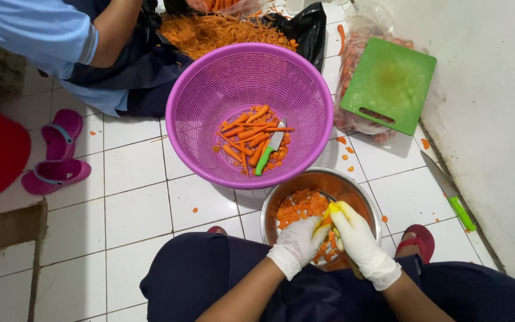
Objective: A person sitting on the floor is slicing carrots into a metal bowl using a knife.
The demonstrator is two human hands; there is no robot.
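Gripping one carrot [331, 216] over one steel bowl [353, 189], two gloved hands' fingers [342, 210] closed.

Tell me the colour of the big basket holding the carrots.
Purple basket, shown best in the head view.

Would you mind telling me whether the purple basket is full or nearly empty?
Nearly empty: the purple basket holds only a small heap of carrot sticks and a green-handled knife on its bottom.

A clear plastic bag of carrots [359, 116] lies under the green board, well beyond the gloved fingers [329, 223]; a crumpled black plastic bag [305, 27] sits farther off.
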